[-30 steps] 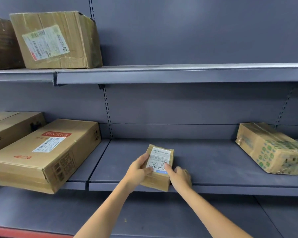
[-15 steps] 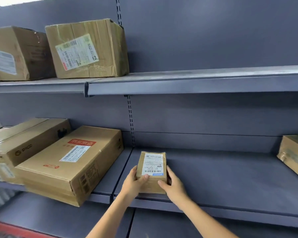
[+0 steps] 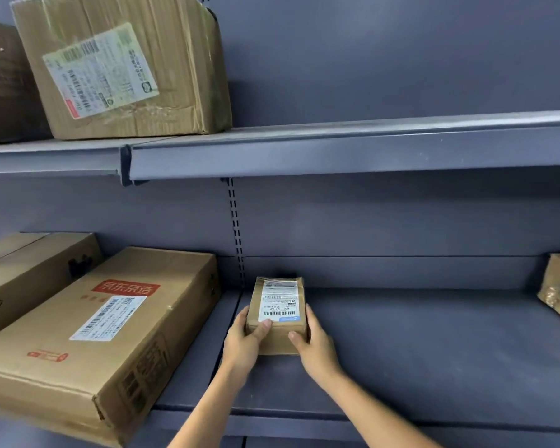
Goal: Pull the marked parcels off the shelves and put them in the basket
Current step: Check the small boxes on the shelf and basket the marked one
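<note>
Cardboard parcel (image 3: 277, 313) gripped by both hands; label print blurred, likely unreadable.

Brown parcel (image 3: 277, 318), white label (image 3: 278, 300), grey-blue shelf (image 3: 417, 344)

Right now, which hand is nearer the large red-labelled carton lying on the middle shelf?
Left. The left hand grips the small parcel's left side, on the side facing the red-labelled carton; the right hand grips its right side, farther away.
</note>
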Demonstrator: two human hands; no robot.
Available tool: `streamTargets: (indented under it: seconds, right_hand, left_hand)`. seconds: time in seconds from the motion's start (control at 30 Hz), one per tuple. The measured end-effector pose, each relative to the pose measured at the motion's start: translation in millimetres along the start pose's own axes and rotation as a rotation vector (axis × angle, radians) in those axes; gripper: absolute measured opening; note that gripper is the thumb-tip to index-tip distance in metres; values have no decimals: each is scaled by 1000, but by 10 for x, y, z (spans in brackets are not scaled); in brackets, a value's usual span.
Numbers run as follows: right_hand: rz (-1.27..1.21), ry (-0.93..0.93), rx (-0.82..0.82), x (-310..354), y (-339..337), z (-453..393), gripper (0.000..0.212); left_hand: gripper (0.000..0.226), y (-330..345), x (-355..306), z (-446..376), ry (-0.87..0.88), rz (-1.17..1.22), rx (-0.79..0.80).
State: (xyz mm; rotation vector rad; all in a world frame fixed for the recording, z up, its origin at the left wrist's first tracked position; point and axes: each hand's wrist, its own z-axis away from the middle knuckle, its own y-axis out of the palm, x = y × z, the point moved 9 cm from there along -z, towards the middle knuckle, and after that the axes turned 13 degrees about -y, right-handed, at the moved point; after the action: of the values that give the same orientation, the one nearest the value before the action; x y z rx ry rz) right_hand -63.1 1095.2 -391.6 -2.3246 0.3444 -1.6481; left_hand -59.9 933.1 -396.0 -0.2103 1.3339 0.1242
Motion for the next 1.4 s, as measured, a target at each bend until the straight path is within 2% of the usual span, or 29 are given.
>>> streamTargets:
  seconds: [0.17,0.4,0.5,0.57,0.67,0.8,0.87,0.97,1.23,1.4]
  right_hand:
    - [-18,27,2,-24,0,13,63]
    - [-2,53,13,-6,-77,63,60]
    - [21,70,40,-24,-62,73,65]
    - [20,87,52,-27,-74,95,68]
    - [19,128,22,-31,-216,153,74]
    - [42,146,-37,-21,-656,268,65]
    - [102,144,-82,-13,-1006,335,56]
    - [205,137,-148,12,-1628,470,48]
    - [350,186,-451,-33,-3673,1254,48]
    - [458,171,-558,-162,-4783,1699,47]
  left_hand:
    - [35,-62,-40,86,28,-57,-55]
    - [30,59,-46,150,-26,-78,82]
    - [35,70,0,108,-77,-62,93]
    - [47,66,8,115,-99,-58,92]
    - [70,-64,-5,223,-105,-114,-16]
    - [67,-97,-353,437,91,-323,-131]
    - [62,135,-638,534,222,-466,-124]
    - [58,760,-966,700,344,-616,-15]
    - [61,2594,-949,1389,394,-598,447]
    - [61,3680,-811,1830,465,-710,567]
